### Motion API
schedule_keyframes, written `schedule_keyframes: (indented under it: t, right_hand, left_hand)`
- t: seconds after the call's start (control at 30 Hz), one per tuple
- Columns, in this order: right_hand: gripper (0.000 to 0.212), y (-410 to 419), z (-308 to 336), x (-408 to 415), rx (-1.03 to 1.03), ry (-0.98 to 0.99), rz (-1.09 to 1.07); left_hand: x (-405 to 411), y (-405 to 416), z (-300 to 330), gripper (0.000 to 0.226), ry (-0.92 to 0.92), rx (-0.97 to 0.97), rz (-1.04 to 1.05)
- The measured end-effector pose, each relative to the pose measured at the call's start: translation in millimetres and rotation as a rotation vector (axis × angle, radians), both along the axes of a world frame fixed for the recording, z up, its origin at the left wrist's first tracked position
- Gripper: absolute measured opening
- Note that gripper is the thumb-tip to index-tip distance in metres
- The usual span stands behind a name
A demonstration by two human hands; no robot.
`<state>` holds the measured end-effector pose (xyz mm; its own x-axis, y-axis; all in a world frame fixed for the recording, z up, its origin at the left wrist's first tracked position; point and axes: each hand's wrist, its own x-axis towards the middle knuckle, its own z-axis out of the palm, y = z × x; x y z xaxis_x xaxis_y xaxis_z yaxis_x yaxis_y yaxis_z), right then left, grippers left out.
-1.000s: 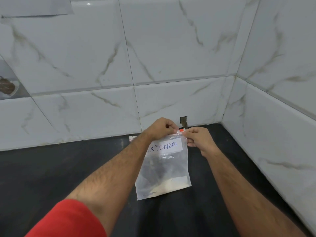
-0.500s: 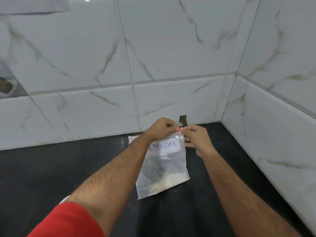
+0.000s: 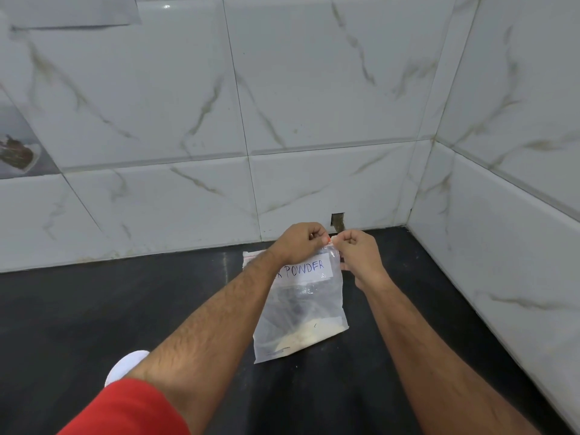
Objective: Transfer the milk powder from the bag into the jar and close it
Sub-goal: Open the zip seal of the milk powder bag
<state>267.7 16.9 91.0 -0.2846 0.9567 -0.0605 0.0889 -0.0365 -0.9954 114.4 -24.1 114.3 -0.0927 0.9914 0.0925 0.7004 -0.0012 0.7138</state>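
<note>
A clear zip bag [image 3: 301,312] with a white label reading "POWDER" stands on the black counter [image 3: 94,309], with pale milk powder settled at its bottom. My left hand [image 3: 299,241] pinches the bag's top edge at the red zip strip. My right hand [image 3: 357,252] pinches the same top edge right beside it, fingers curled. A white round thing [image 3: 125,365], possibly the jar's lid or the jar, peeks out under my left forearm; most of it is hidden.
White marble-look tiled walls [image 3: 314,120] close the counter at the back and on the right, forming a corner. A small dark notch [image 3: 337,221] sits in the back wall just behind my hands. My red sleeve [image 3: 125,409] fills the lower left.
Both hands have stayed at the bag's top, with the right hand's fingers curling tighter at the zip. The view tilted down a little, bringing the white round thing into sight.
</note>
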Motion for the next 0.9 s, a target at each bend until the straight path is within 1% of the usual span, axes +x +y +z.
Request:
schedule_keyframes:
  t: [0.23, 0.43, 0.53, 0.57, 0.6, 0.67, 0.77, 0.9]
  right_hand:
    - [0.015, -3.5, 3.2, 1.5, 0.034, -0.005, -0.048]
    - [0.012, -2.9, 4.4, 3.2, 0.070, -0.033, -0.058]
    - [0.005, -1.4, 7.7, 5.6, 0.131, -0.069, 0.026]
    - [0.004, 0.2, 9.9, 6.9, 0.165, -0.093, 0.077]
    - [0.009, 2.3, 13.0, 7.5, 0.214, -0.144, 0.135]
    - [0.010, 5.1, 21.4, 5.8, 0.342, -0.326, 0.244]
    - [0.008, 5.7, 34.4, -0.2, 0.505, -0.541, 0.297]
    - [0.014, 3.6, 44.0, -5.9, 0.524, -0.566, 0.336]
  left_hand:
    - [-19.3, -12.0, 1.4, 0.012, 0.118, -0.008, 0.052]
    - [-29.1, -21.0, 2.9, 0.013, 0.153, -0.002, 0.091]
    - [-29.8, -23.2, 6.1, 0.013, 0.186, -0.005, 0.103]
    - [-29.2, -23.6, 7.3, 0.012, 0.187, -0.003, 0.104]
    - [-28.4, -23.7, 8.3, 0.012, 0.183, 0.002, 0.104]
    - [-25.9, -25.1, 10.0, 0.010, 0.178, 0.006, 0.098]
    - [-23.2, -26.7, 10.6, 0.011, 0.170, 0.017, 0.087]
    - [-26.8, -30.8, 10.4, 0.012, 0.166, 0.022, 0.086]
